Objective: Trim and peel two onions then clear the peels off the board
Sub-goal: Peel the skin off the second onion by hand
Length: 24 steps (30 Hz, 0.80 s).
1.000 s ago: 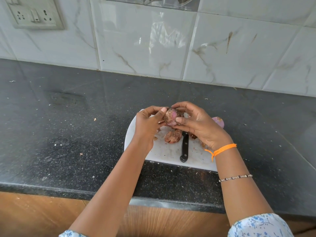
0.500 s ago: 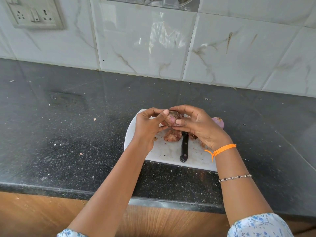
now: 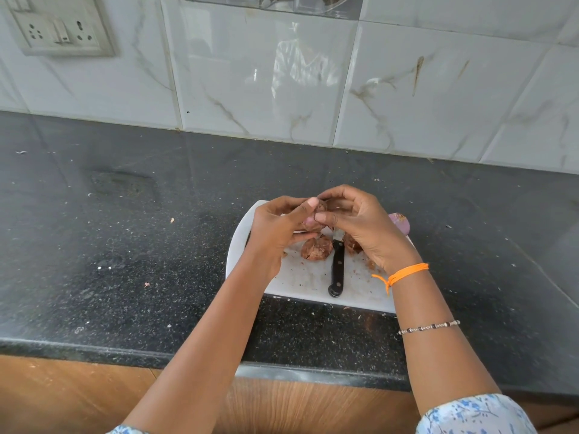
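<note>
**Onion held over the board, centre frame**

A black countertop (image 3: 125,245) fills mid-frame; a white cutting board (image 3: 313,280) lies right of centre. Above it the left hand (image 3: 275,227) and right hand (image 3: 363,227) both grip one onion (image 3: 313,222). Below lie peels (image 3: 316,249) and a knife (image 3: 337,270); a second onion (image 3: 399,222) rests far right.

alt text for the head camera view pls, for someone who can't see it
Two hands, left hand and right hand, hold an onion over a white cutting board on a black counter. A knife and peels lie on the board.
</note>
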Each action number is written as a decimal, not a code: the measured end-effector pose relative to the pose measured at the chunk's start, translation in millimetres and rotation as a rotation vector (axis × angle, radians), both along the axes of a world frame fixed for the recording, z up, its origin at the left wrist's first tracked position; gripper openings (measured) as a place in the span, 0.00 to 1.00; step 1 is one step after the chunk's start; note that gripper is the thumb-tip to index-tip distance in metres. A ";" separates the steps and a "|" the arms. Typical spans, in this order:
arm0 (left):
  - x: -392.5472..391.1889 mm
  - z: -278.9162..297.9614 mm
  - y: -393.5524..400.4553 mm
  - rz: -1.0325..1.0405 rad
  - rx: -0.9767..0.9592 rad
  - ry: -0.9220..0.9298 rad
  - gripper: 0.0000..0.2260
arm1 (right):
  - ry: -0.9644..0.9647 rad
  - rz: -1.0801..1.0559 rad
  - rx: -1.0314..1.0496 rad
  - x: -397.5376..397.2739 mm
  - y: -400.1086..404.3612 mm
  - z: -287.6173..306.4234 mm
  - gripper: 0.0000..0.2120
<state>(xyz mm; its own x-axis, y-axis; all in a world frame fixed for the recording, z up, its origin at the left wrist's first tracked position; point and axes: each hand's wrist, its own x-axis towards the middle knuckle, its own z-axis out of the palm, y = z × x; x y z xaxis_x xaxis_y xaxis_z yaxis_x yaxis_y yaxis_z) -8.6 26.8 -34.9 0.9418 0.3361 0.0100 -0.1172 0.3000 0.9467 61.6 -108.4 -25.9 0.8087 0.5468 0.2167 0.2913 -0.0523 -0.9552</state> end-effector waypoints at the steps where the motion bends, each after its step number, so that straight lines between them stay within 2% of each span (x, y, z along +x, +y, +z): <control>1: 0.1 -0.3 0.1 0.014 -0.010 0.000 0.05 | -0.027 -0.004 -0.020 -0.6 1.2 -0.7 0.17; 5: 2.5 -1.7 1.6 0.062 -0.006 0.006 0.08 | -0.097 0.005 -0.070 -2.1 4.6 -1.8 0.21; 13: 1.8 -1.1 1.9 0.050 -0.128 -0.008 0.09 | -0.073 0.062 0.022 -2.1 0.9 1.6 0.19; 17: 0.5 -0.2 1.0 -0.034 -0.085 -0.002 0.06 | -0.022 0.060 0.048 -0.6 -0.2 1.0 0.17; 21: 1.7 -2.6 1.6 -0.015 -0.068 -0.027 0.01 | -0.043 0.042 0.016 -1.6 0.1 0.8 0.18; 24: 2.7 -4.2 3.8 -0.017 -0.083 -0.044 0.03 | -0.029 0.032 0.034 -2.3 -0.6 1.2 0.18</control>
<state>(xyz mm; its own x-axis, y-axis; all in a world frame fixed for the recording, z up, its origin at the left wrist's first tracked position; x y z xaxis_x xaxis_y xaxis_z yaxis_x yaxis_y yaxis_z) -5.9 30.6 -39.1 0.9466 0.3217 0.0238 -0.1519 0.3795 0.9127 59.3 -109.0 -24.7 0.7843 0.5640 0.2584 0.3195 -0.0101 -0.9475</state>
